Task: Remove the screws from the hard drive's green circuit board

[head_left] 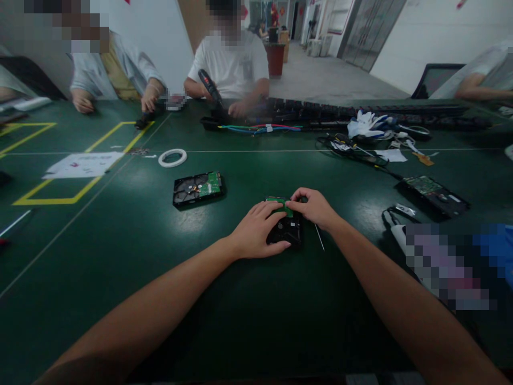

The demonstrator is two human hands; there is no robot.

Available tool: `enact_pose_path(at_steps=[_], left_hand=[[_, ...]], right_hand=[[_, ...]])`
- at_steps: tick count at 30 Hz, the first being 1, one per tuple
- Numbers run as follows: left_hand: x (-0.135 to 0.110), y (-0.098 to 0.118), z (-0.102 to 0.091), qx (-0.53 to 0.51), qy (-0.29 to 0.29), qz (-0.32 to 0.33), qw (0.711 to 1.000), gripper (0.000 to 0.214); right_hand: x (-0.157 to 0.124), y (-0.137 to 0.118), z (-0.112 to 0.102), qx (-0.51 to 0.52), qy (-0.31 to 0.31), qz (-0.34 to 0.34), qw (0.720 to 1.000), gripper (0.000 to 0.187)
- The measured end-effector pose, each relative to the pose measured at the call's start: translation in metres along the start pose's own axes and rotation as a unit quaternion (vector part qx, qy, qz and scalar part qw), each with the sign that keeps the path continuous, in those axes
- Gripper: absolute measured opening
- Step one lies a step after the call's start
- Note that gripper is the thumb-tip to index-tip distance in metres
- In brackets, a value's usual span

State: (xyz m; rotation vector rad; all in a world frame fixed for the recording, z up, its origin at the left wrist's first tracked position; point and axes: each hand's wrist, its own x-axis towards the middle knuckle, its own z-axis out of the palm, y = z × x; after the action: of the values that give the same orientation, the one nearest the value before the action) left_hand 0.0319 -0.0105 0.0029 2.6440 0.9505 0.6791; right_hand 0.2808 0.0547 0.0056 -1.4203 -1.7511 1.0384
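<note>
A black hard drive (285, 233) with a green circuit board (289, 212) lies in front of me on the table. My left hand (253, 231) grips it from the left, fingers over the board and thumb along the near end. At the board's right edge, my right hand (315, 208) is closed, thumb and fingertips together; what they pinch is too small to make out. A thin metal shaft (319, 237) sticks out below my right hand; whether the hand holds it, I cannot tell. Further left rests a second hard drive (198, 189), its green board showing.
Beyond it lies a white tape roll (172, 158). Another hard drive (435, 195) with a cable is at right, near a white device (401, 235). White gloves (366, 125) and a long black cable bundle (340, 112) lie at the back. Co-workers sit opposite, one holding a power tool (210, 85).
</note>
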Motion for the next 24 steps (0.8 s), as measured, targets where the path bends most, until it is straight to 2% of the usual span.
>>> enact_pose_path(at_steps=[4,10,16,24], left_hand=[[0.0003,0.0006,-0.0002,0.003,0.004,0.002,1.000,0.072],[0.0004,0.0018,-0.0005,-0.001,0.000,-0.005,1.000,0.071],[0.0005,0.0021,-0.0014,0.006,-0.004,-0.006,1.000,0.070],[0.0002,0.0024,-0.0016,0.001,-0.001,-0.003,1.000,0.070]], right_hand=[[-0.0016,-0.0002,0.0006,0.011,-0.002,0.018,1.000,0.026],[-0.0014,-0.0003,0.0001,0.017,-0.001,0.007,1.000,0.030],[-0.0027,0.0000,0.0005,0.027,-0.011,0.042,0.999,0.032],[-0.0004,0.0017,-0.0014,0.006,-0.007,0.007,1.000,0.028]])
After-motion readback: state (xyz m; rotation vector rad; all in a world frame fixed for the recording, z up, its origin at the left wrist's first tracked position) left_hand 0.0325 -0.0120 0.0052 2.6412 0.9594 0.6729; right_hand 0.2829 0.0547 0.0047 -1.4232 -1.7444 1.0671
